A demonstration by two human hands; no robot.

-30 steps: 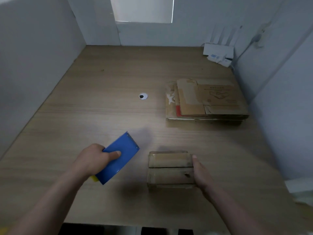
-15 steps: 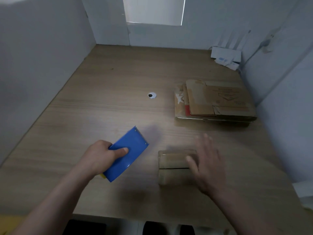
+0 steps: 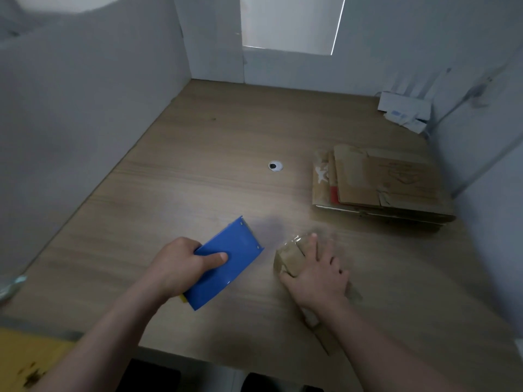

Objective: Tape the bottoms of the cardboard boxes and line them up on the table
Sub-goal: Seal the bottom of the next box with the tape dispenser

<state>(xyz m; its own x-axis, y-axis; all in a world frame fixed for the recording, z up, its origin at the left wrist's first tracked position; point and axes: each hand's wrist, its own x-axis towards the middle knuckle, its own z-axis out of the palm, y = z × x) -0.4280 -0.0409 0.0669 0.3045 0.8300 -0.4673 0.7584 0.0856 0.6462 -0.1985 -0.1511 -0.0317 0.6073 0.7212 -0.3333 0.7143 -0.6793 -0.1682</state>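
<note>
On the near side of the cable hole (image 3: 275, 166), a touch to its right, sits the small cardboard box (image 3: 290, 257), turned at an angle on the wooden table (image 3: 198, 179), with glossy tape catching the light at its far corner. It's blurred, so the flaps are hard to read. The right hand (image 3: 319, 275) lies flat on top of it, fingers spread and fairly straight, thumb against the box's near-left side, pressing rather than wrapping round. Beneath that wrist, a strip of cardboard trails towards the table's front edge.

Left of the box, and nearer than the hole, the left hand (image 3: 181, 267) grips a blue tape dispenser (image 3: 229, 267), thumb laid across its broad face, fingers curled behind it, with a bit of yellow peeking out at the lower end.

Right of the hole, a stack of flattened cardboard boxes (image 3: 382, 188) lies well apart from the small one. Beyond the hole and far to the right, a white device (image 3: 404, 110) sits in the corner.
</note>
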